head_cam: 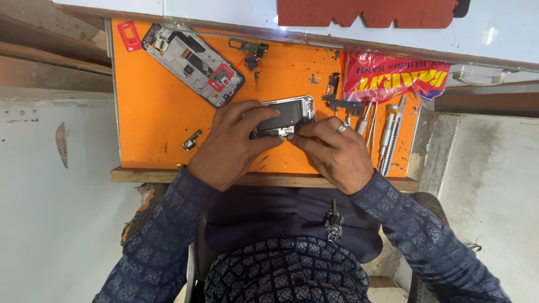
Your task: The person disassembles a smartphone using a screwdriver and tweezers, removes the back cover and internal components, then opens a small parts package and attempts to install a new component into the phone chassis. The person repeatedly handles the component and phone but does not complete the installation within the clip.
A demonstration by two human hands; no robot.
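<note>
Your left hand (233,143) and right hand (334,151) both grip the opened dark smartphone body with silver frame (286,115), pinched between your fingers on the orange tabletop (157,112). A second stripped grey phone frame (193,62) lies beyond your left hand. Metal screwdrivers (387,132) sit just right of your right hand.

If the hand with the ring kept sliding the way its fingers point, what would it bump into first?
The right hand points up-left, and its fingertips already touch the opened phone. Past that, the left hand's fingers lie close, probably next in line.
</note>
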